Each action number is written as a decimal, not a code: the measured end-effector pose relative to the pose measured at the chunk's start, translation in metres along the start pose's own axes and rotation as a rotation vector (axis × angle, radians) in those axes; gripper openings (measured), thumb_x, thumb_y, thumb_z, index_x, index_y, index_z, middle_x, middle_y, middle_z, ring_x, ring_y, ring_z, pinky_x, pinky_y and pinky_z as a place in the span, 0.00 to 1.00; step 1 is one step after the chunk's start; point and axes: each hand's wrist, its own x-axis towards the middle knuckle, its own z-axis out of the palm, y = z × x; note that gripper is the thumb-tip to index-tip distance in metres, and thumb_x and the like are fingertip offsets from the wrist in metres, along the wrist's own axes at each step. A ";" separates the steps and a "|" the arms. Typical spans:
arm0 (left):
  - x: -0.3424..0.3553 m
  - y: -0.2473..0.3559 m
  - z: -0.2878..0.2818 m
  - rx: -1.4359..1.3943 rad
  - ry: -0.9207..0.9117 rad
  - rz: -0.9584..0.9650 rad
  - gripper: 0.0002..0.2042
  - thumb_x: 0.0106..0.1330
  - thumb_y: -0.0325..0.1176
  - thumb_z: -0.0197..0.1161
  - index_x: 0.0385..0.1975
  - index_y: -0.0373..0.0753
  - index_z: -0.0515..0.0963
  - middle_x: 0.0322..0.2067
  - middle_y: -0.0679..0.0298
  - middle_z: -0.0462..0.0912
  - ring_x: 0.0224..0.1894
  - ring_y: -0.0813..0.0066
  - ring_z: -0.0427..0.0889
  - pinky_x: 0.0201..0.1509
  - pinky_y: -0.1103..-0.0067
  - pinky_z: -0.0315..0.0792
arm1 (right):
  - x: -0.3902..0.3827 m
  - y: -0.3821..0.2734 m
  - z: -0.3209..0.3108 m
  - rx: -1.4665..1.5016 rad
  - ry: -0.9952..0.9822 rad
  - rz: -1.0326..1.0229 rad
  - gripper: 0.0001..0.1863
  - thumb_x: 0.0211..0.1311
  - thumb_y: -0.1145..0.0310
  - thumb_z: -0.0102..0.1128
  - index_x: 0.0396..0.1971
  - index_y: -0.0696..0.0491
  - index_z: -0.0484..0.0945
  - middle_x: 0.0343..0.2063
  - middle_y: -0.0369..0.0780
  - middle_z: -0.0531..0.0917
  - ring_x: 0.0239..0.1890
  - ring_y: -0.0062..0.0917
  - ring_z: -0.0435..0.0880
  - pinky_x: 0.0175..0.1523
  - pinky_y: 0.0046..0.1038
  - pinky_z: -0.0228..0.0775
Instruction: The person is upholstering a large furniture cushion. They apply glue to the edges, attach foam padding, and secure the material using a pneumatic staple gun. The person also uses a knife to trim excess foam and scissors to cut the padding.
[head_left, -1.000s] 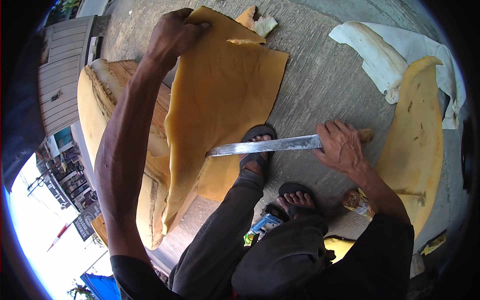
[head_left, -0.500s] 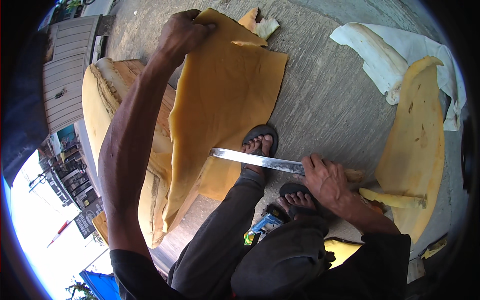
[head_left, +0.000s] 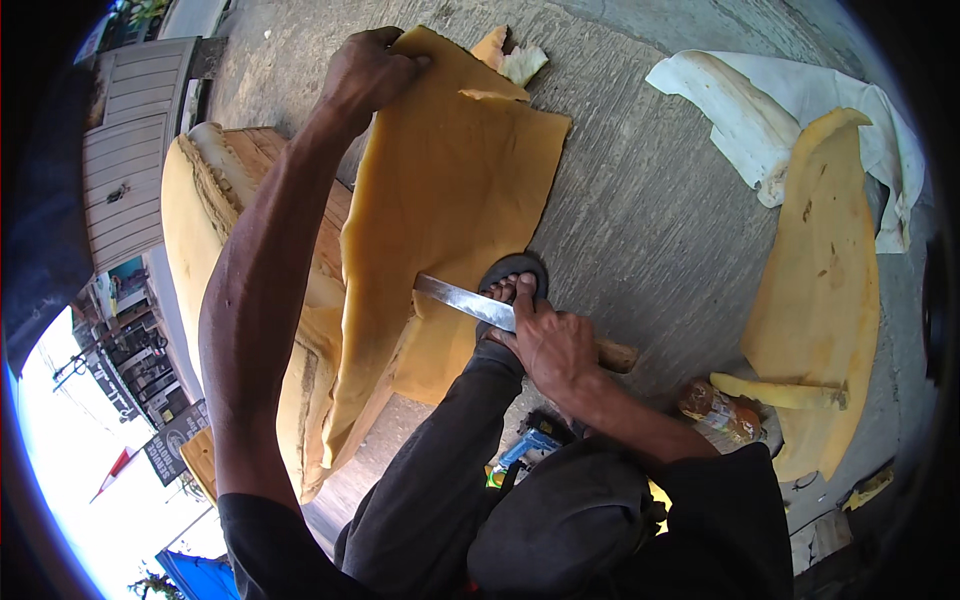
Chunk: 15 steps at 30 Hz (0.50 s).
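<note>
My left hand (head_left: 368, 72) grips the top corner of an orange-yellow foam sheet (head_left: 450, 180), held raised. My right hand (head_left: 553, 350) is closed on a long metal knife (head_left: 458, 298), with its wooden handle (head_left: 618, 356) poking out to the right and my index finger along the blade. The blade's tip is at a slit low in the sheet. Behind the sheet, on the left, lies a thick cream foam piece on a wooden base (head_left: 190, 230). My sandaled left foot (head_left: 510, 270) is beside the sheet's lower part, partly hidden by my right hand.
A long yellow foam offcut (head_left: 810, 280) and a white cloth with a roll (head_left: 725, 115) lie at the right on concrete (head_left: 640, 230). Nearby are a jar (head_left: 710, 415) and a blue tool (head_left: 540, 437). Small scraps (head_left: 510, 55) lie at the top. A wooden panel (head_left: 135, 150) stands at upper left.
My right hand has moved left toward the foam sheet with the knife, now over my foot, and the blade is more angled. My left hand has shifted only slightly.
</note>
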 end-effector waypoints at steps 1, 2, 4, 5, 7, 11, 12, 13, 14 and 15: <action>0.002 -0.007 0.002 -0.013 0.005 -0.005 0.24 0.62 0.42 0.69 0.55 0.36 0.83 0.44 0.51 0.89 0.46 0.62 0.89 0.53 0.71 0.80 | -0.006 0.004 -0.008 0.010 -0.030 0.015 0.23 0.62 0.51 0.70 0.40 0.55 0.74 0.29 0.46 0.86 0.29 0.41 0.90 0.32 0.38 0.82; 0.003 -0.015 0.001 -0.025 0.013 -0.018 0.23 0.61 0.42 0.69 0.54 0.36 0.83 0.45 0.52 0.89 0.46 0.63 0.89 0.53 0.71 0.80 | -0.016 0.013 -0.017 -0.012 -0.032 -0.015 0.22 0.62 0.52 0.70 0.39 0.55 0.75 0.28 0.45 0.85 0.28 0.39 0.90 0.31 0.38 0.83; 0.007 -0.017 0.000 -0.005 0.029 -0.014 0.23 0.61 0.42 0.69 0.54 0.36 0.83 0.45 0.52 0.89 0.46 0.63 0.89 0.53 0.71 0.80 | -0.037 0.043 -0.030 -0.058 -0.030 -0.060 0.20 0.62 0.52 0.70 0.37 0.54 0.77 0.27 0.43 0.85 0.25 0.36 0.90 0.29 0.36 0.83; 0.005 -0.020 0.002 0.009 0.032 -0.023 0.23 0.61 0.42 0.69 0.54 0.37 0.83 0.45 0.52 0.89 0.47 0.63 0.89 0.53 0.71 0.80 | -0.045 0.053 -0.035 -0.071 -0.046 -0.041 0.20 0.61 0.52 0.71 0.37 0.54 0.77 0.27 0.43 0.85 0.26 0.36 0.90 0.29 0.37 0.83; 0.000 -0.017 0.001 0.011 0.009 -0.047 0.24 0.61 0.42 0.69 0.54 0.37 0.83 0.45 0.53 0.89 0.47 0.62 0.89 0.53 0.71 0.80 | -0.054 0.065 -0.044 -0.109 -0.080 -0.006 0.20 0.61 0.52 0.71 0.35 0.54 0.76 0.28 0.43 0.85 0.27 0.37 0.91 0.30 0.38 0.83; 0.004 -0.008 0.010 -0.018 0.022 -0.002 0.23 0.61 0.42 0.69 0.54 0.37 0.83 0.45 0.53 0.89 0.47 0.62 0.89 0.53 0.71 0.80 | -0.003 0.027 -0.029 -0.081 -0.001 -0.015 0.20 0.60 0.54 0.72 0.37 0.55 0.77 0.29 0.46 0.86 0.30 0.41 0.91 0.32 0.40 0.83; 0.006 -0.003 0.010 -0.016 0.027 -0.006 0.23 0.61 0.42 0.69 0.54 0.37 0.83 0.45 0.53 0.89 0.47 0.62 0.89 0.53 0.71 0.80 | 0.019 0.018 -0.019 -0.102 0.029 -0.021 0.20 0.61 0.54 0.72 0.36 0.56 0.77 0.29 0.46 0.87 0.30 0.41 0.91 0.32 0.40 0.83; 0.005 0.000 0.010 -0.013 0.026 -0.015 0.23 0.61 0.42 0.69 0.54 0.37 0.83 0.45 0.53 0.89 0.47 0.62 0.89 0.53 0.71 0.80 | 0.043 0.006 -0.015 -0.103 0.049 -0.007 0.20 0.61 0.55 0.71 0.37 0.56 0.77 0.29 0.47 0.87 0.30 0.40 0.91 0.33 0.40 0.83; 0.006 0.001 0.010 -0.010 0.027 -0.022 0.23 0.61 0.41 0.69 0.54 0.37 0.83 0.45 0.53 0.89 0.47 0.62 0.89 0.53 0.71 0.80 | 0.059 -0.003 -0.014 -0.107 0.072 0.006 0.19 0.62 0.56 0.71 0.37 0.57 0.78 0.29 0.47 0.87 0.31 0.40 0.91 0.33 0.40 0.83; 0.005 0.002 0.008 -0.004 0.024 -0.036 0.23 0.61 0.41 0.69 0.55 0.37 0.83 0.45 0.53 0.89 0.47 0.62 0.89 0.53 0.71 0.80 | 0.058 -0.004 -0.016 -0.125 0.063 0.011 0.19 0.62 0.56 0.71 0.37 0.57 0.78 0.29 0.47 0.88 0.31 0.40 0.91 0.33 0.40 0.83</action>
